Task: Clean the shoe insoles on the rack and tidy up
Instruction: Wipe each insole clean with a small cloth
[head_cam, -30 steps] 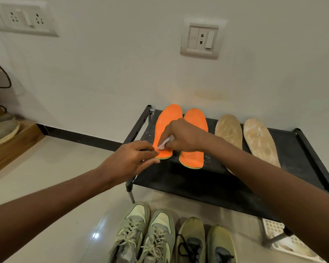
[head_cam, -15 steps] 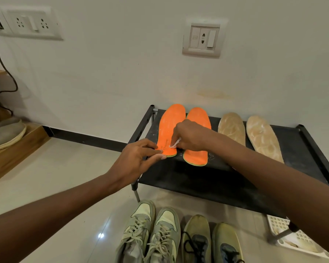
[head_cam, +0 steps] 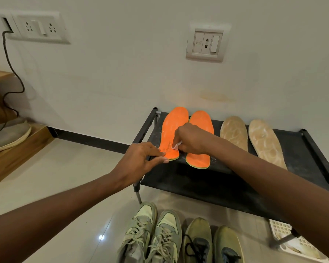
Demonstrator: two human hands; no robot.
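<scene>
Two orange insoles lie side by side on the black rack: the left orange insole and the right orange insole. My left hand pinches the heel end of the left orange insole at the rack's front left corner. My right hand holds a small white wipe against the heel area of the same insole. Two tan, stained insoles lie to the right on the rack.
Two pairs of yellow-green sneakers stand on the floor under the rack's front. A white plastic basket sits under the rack at right. A wooden shelf with a grey shoe is at left. Wall sockets and a hanging cable are above.
My right hand has slid the wipe a little along the heel part of the left orange insole. The left hand keeps its pinch on the heel. The camera has shifted slightly.
</scene>
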